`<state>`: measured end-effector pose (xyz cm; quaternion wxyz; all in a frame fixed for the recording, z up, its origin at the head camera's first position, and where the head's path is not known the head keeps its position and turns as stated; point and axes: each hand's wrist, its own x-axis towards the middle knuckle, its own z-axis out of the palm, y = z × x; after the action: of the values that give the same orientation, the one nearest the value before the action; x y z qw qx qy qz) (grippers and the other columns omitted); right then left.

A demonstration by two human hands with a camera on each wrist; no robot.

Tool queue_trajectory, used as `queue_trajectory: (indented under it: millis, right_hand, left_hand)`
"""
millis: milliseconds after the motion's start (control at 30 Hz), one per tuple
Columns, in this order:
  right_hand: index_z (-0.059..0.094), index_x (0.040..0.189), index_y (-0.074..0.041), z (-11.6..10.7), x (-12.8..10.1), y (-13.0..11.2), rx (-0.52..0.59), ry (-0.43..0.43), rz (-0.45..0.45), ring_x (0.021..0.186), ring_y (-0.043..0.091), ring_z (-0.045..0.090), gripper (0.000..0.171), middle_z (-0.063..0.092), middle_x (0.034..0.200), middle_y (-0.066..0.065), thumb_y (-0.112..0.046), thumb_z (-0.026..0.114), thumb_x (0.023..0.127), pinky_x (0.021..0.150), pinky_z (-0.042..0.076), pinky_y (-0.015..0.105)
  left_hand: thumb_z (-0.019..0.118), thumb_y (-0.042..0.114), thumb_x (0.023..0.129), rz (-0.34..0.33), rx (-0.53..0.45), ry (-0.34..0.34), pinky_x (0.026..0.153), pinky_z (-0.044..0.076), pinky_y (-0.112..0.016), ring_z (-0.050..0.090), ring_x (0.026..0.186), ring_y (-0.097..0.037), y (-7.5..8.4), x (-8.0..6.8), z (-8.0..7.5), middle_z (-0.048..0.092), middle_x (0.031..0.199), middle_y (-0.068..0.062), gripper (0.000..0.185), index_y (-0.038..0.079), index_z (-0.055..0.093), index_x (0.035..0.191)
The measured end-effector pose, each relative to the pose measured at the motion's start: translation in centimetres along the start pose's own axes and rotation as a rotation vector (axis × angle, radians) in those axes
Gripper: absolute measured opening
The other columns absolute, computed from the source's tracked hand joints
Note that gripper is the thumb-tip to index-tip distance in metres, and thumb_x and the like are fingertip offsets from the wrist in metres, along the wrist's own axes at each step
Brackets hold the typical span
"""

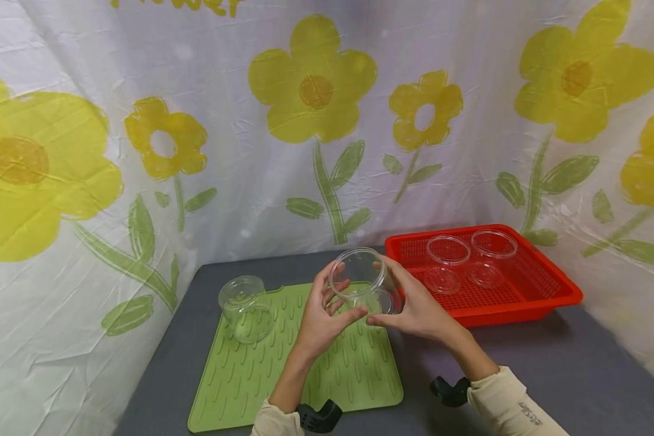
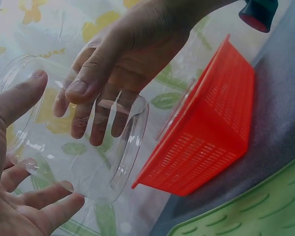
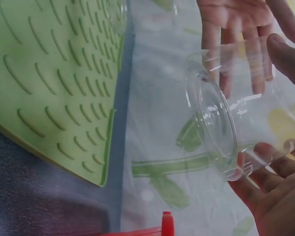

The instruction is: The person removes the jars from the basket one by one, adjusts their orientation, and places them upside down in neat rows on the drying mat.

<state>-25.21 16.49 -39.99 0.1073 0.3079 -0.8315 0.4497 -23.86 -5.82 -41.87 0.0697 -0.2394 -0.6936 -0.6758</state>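
A clear plastic jar (image 1: 358,275) is held up between both hands, above the far right part of the green mat (image 1: 354,375). My left hand (image 1: 320,318) grips its left side, the thumb towards me. Round the right side curls my right hand (image 1: 422,309), its thumb close to the left one. In the left wrist view the right hand's fingers (image 2: 106,115) show through the jar wall. The right wrist view shows the jar (image 3: 241,108) tilted, with the right hand's fingers (image 3: 273,172) along its side. Nothing is visible inside the jar.
Another clear jar (image 1: 246,312) stands on the mat's far left corner. Two more clear jars (image 1: 448,260) sit in a red perforated basket (image 1: 523,312) at the back right. A dark grey table (image 1: 523,363) lies below, with a flower-print curtain (image 1: 240,200) behind.
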Motion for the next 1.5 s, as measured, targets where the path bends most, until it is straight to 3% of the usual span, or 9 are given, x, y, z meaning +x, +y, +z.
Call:
queue_trajectory:
  millis: [200, 367, 533, 733, 900, 1000, 1200, 1500]
  right_hand:
    - [0.033, 0.158, -0.024, 0.0, -0.1, 0.2, -0.014, 0.008, 0.005, 0.134, 0.028, 0.055, 0.104, 0.051, 0.152, 0.009, -0.028, 0.094, 0.073, 0.104, 0.051, 0.054]
    - [0.033, 0.158, -0.021, 0.0, -0.4, 0.1, -0.059, 0.01, 0.007, 0.135, 0.028, 0.054, 0.106, 0.051, 0.152, 0.009, -0.032, 0.094, 0.073, 0.103, 0.051, 0.054]
    - [0.029, 0.161, -0.02, 0.1, -0.8, 0.1, -0.105, -0.021, 0.007, 0.14, 0.029, 0.049, 0.11, 0.047, 0.155, 0.007, -0.037, 0.094, 0.073, 0.108, 0.048, 0.056]
    - [0.027, 0.162, -0.018, 0.6, -1.1, 0.2, -0.194, -0.054, -0.019, 0.125, 0.026, 0.055, 0.112, 0.049, 0.152, 0.008, -0.04, 0.092, 0.074, 0.092, 0.056, 0.045]
    - [0.028, 0.162, -0.019, 0.9, -1.2, -0.1, -0.229, -0.077, -0.024, 0.134, 0.028, 0.052, 0.111, 0.047, 0.155, 0.008, -0.037, 0.093, 0.073, 0.102, 0.053, 0.053]
    - [0.028, 0.162, -0.02, 1.1, -1.2, -0.3, -0.24, -0.086, -0.033, 0.142, 0.03, 0.047, 0.112, 0.045, 0.158, 0.008, -0.036, 0.094, 0.073, 0.109, 0.048, 0.058]
    - [0.023, 0.163, -0.026, 1.3, -1.3, -0.3, -0.253, -0.084, -0.059, 0.139, 0.026, 0.049, 0.117, 0.045, 0.157, 0.004, -0.035, 0.095, 0.071, 0.107, 0.05, 0.056]
    - [0.022, 0.164, -0.024, 1.5, -1.4, -0.2, -0.249, -0.098, -0.082, 0.141, 0.026, 0.047, 0.117, 0.042, 0.16, 0.005, -0.037, 0.094, 0.072, 0.108, 0.048, 0.056]
  left_hand:
    - [0.085, 0.031, 0.085, -0.025, 0.037, -0.048, 0.118, 0.039, -0.056, 0.041, 0.149, -0.028, 0.4, 0.1, -0.5, 0.026, 0.169, -0.001, 0.105, 0.031, 0.016, 0.163]
    - [0.087, 0.029, 0.083, 0.003, 0.133, -0.069, 0.118, 0.038, -0.057, 0.035, 0.152, -0.032, 1.3, 0.5, -1.2, 0.02, 0.171, -0.002, 0.108, 0.032, 0.014, 0.164]
    - [0.088, 0.027, 0.081, 0.025, 0.304, -0.092, 0.119, 0.036, -0.059, 0.031, 0.154, -0.035, 2.8, 1.1, -1.7, 0.022, 0.17, 0.001, 0.108, 0.036, 0.018, 0.163]
    - [0.086, 0.045, 0.081, 0.065, 0.587, -0.15, 0.114, 0.039, -0.065, 0.025, 0.157, -0.029, 4.4, 1.4, -1.8, 0.015, 0.171, 0.012, 0.101, 0.045, 0.023, 0.16]
    - [0.08, 0.053, 0.084, 0.072, 0.714, -0.212, 0.108, 0.045, -0.063, 0.031, 0.154, -0.031, 4.8, 1.3, -1.7, 0.017, 0.17, 0.013, 0.093, 0.047, 0.025, 0.159]
    - [0.078, 0.053, 0.085, 0.081, 0.742, -0.233, 0.107, 0.046, -0.062, 0.036, 0.152, -0.031, 4.8, 1.4, -1.6, 0.025, 0.168, 0.011, 0.086, 0.042, 0.033, 0.158]
    - [0.079, 0.047, 0.086, 0.101, 0.764, -0.246, 0.109, 0.046, -0.059, 0.044, 0.146, -0.03, 4.8, 1.4, -1.5, 0.044, 0.16, 0.005, 0.073, 0.03, 0.051, 0.151]
    - [0.079, 0.045, 0.087, 0.12, 0.753, -0.226, 0.109, 0.047, -0.057, 0.048, 0.143, -0.027, 4.7, 1.0, -1.8, 0.05, 0.155, 0.003, 0.068, 0.029, 0.055, 0.148]
